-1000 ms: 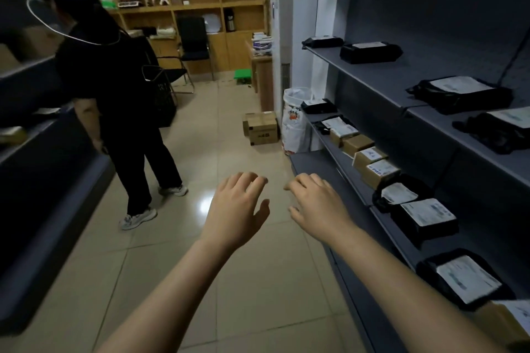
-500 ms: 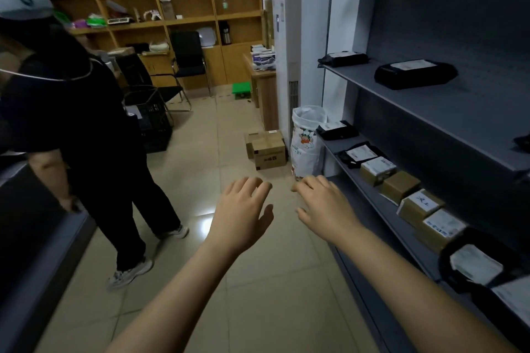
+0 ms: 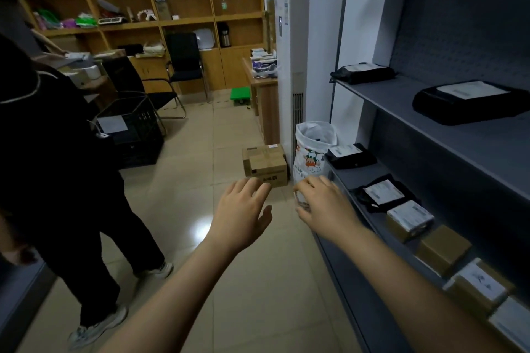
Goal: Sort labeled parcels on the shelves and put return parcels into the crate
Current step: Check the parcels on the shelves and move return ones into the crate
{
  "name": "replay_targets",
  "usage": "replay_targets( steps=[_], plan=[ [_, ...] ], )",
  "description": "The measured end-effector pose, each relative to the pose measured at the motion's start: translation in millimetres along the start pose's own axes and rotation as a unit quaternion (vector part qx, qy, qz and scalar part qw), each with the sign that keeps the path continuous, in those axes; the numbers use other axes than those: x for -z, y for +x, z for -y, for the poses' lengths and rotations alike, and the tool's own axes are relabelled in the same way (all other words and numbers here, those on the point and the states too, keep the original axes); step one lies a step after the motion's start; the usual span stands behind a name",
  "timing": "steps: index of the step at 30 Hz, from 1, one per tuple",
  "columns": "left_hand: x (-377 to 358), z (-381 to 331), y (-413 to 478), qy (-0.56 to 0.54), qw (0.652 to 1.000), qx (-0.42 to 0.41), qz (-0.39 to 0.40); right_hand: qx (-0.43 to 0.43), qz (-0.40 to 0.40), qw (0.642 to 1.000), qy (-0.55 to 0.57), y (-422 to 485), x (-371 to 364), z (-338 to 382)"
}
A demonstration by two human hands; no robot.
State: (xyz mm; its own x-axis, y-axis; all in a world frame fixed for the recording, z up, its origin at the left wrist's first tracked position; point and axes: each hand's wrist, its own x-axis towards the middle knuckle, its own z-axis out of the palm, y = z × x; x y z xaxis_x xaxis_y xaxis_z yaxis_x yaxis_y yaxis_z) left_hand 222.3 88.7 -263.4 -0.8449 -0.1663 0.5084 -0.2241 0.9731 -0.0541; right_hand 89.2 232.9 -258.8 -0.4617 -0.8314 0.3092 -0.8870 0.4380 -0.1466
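Well, both hands are out in front over the tiled floor (image 3: pixel 272 295), palms down. The left hand (image 3: pixel 241 216) has its fingers loosely spread and holds nothing. The right hand (image 3: pixel 327 206) is much the same, fingers relaxed and a little bent, on no parcel, near the front edge of the grey shelves (image 3: pixel 459 152) on the right. On the upper shelf lie two black bags (image 3: pixel 470 103) with white labels, well apart. On the shelf below, from far to near, come two more black labelled bags, then a row of brown boxes (image 3: pixel 408 219), most with white labels on top. The crate (image 3: pixel 137 137) is black and stands on the floor at left, further back, beside a person (image 3: pixel 57 152) in black; something white shows inside it. Beyond the hands a cardboard carton (image 3: pixel 265 165) sits on the floor, just beside a white sack (image 3: pixel 314 146) at the far end of the shelves
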Motion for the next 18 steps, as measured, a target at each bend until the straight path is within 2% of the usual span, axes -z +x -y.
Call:
replay_targets(
  steps=[9, 18],
  plan=[
    [-80, 34, 113, -0.033, 0.999, -0.017, 0.008, -0.027, 0.014, 0.999, 0.016, 109, -32, -76],
    [-187, 79, 228, -0.082, 0.989, -0.117, 0.038, -0.149, 0.03, 0.988, -0.008, 195, -86, -143]
  ],
)
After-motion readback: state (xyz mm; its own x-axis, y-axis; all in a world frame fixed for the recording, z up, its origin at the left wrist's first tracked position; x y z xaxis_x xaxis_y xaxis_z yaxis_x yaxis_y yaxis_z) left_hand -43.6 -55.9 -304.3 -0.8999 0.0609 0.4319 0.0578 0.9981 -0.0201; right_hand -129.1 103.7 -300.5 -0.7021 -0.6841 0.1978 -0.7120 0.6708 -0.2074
